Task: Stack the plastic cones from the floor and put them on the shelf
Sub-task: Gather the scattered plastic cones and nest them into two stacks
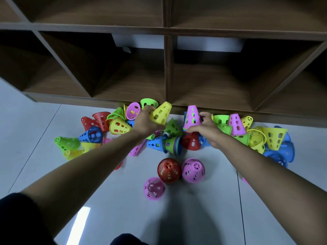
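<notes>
Left hand (144, 122) grips a yellow cone (161, 113), narrow end up and tilted, likely to cap the pink stack (192, 117). Right hand (203, 129) curls round that stack's base, seemingly to steady it, though its fingers are partly hidden. Loose cones (120, 125) litter the floor (35, 121) just before the shelf (166, 68).

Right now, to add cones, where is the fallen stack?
Head view, centre: the stack lies on the floor between left hand and right hand, beside a red cone.
</notes>
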